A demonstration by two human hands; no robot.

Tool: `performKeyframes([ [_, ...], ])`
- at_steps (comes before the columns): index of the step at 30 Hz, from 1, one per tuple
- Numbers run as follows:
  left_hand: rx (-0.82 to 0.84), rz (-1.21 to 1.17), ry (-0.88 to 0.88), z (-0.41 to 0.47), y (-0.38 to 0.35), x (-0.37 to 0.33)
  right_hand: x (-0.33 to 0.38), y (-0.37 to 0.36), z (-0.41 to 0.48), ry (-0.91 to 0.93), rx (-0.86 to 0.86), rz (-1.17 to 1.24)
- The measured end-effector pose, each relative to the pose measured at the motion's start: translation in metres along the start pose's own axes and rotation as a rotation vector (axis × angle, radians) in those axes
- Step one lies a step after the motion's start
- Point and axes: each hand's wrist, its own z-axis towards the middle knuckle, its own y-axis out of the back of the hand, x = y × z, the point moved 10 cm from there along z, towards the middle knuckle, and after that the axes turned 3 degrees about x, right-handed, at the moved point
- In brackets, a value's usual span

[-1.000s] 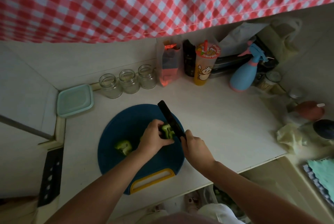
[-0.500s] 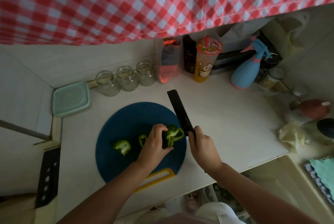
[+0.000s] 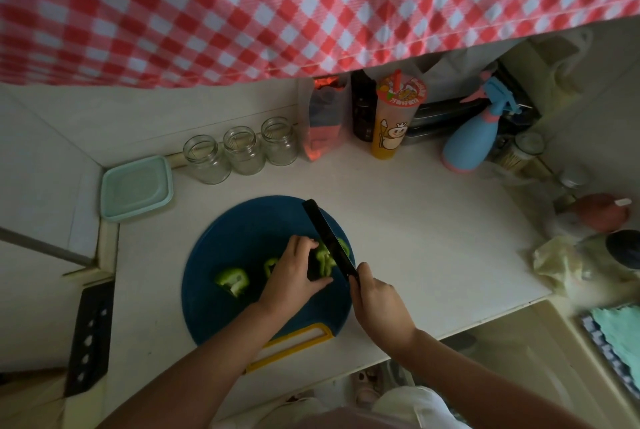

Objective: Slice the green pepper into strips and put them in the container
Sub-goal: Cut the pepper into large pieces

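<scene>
The red-and-white checked cloth (image 3: 311, 6) hung above the far side of the cutting board (image 3: 242, 221), shading the pale surface (image 3: 433, 238) on which the round blue board lay. The board sat close to the person's edge of the surface, its yellow handle (image 3: 294, 345) turned toward the body, probably so both hands could work over it without reaching. The container (image 3: 136, 188), with its pale green lid on, stood off the board's far-left edge and apart from it: near enough to take the strips, yet out of the blade's way. Three glass jars (image 3: 242, 151) stood in a row beyond the board.

The left hand (image 3: 294, 273) lay on the board's right half. Its fingers (image 3: 306, 242) curled down on the green pepper (image 3: 323, 260), with the thumb on the near side, pinning the piece so it would not slide under the cut. The right hand (image 3: 377, 304), at the board's near-right edge, had its fingers clenched round the grip of the black knife (image 3: 329, 241). The blade ran across the pepper just beside the left fingertips, apparently lined up for a thin strip. A larger cut piece (image 3: 232, 281) lay left of the board's centre and a small strip (image 3: 270, 263) just left of the holding hand, seemingly set there to leave cutting room. With the lid on, nothing appeared to have gone into the container yet
</scene>
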Motion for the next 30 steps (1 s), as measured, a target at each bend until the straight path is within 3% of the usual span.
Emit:
performKeyframes([
  [7,0.052,-0.012,0.034,0.003,-0.002,0.001,0.007,-0.009,0.007,-0.037,0.124,-0.166],
  [22,0.129,-0.098,0.190,0.019,-0.002,0.019,0.023,-0.007,0.046,-0.136,0.394,-0.244],
  [30,0.132,-0.070,0.227,0.016,0.002,0.031,0.005,-0.026,0.047,-0.165,0.357,-0.141],
])
